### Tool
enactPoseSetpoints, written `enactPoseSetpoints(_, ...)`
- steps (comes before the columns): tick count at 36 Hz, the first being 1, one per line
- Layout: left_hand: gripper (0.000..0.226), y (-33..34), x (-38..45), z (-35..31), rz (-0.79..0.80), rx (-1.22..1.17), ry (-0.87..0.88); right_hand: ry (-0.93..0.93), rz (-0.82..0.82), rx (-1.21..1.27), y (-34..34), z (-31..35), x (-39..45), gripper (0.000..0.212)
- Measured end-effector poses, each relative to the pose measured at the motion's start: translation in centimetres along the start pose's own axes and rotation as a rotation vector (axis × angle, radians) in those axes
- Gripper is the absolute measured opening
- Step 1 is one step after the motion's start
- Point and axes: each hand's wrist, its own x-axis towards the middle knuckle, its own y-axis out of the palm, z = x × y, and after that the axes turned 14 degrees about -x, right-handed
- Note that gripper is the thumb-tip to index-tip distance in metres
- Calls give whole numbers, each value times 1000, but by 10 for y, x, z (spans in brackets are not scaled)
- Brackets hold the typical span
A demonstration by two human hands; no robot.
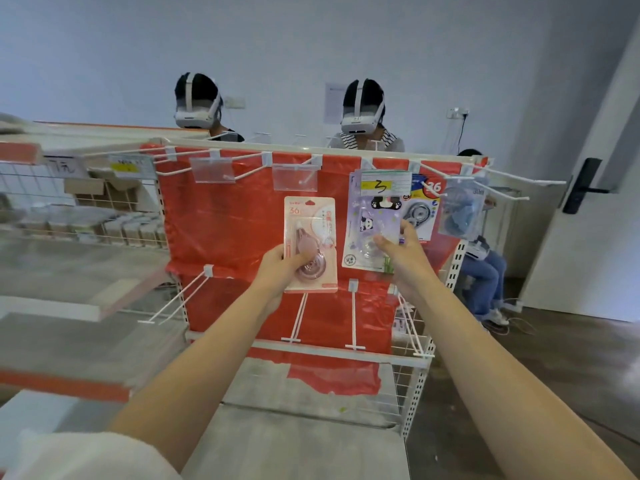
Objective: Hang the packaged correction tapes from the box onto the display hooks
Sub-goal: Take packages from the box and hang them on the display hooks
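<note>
Our left hand (pixel 281 268) grips a pink pack (pixel 310 244) of correction tape by its lower edge, fingers curled round the bottom with the thumb across the front, and holds it upright in front of the red backing sheet (pixel 221 216) of the display rack. The pink pack is not yet on any hook; it sits in the air between the upper and lower rows. Our right hand (pixel 401 252) pinches the bottom of a purple pack (pixel 372 230) with a panda on it, thumb in front and fingers behind. That pack's top is hidden behind a price tag (pixel 385 182) with a yellow stripe, so we cannot tell for sure whether it already hangs from the hook there or is only being held up to it. Just to its right, a blue and white pack (pixel 420 209) and a blue pack (pixel 460 211) hang from the upper hooks, so part of the job looks done. To the left, two upper hooks (pixel 242 174) with clear tag holders carry nothing, and the lower hooks (pixel 354 317) are bare as well. The box that the packs come from does not show, so we cannot say how many are left. Behind the rack, two people wearing headsets (pixel 360 109) stand facing us.
</note>
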Motion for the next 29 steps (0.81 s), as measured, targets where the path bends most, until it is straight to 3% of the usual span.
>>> enactPoseSetpoints(15, 11, -7, 17, -13, -74, 13, 68, -21, 13, -54, 0, 1, 0, 36)
enactPoseSetpoints(24, 22, -6, 28, -15, -96, 35, 100, 7, 3, -120, -6, -1, 2, 34)
enactPoseSetpoints(29, 9, -4, 34, -18, -105, 62, 96, -23, 14, -88, -6, 2, 4, 34)
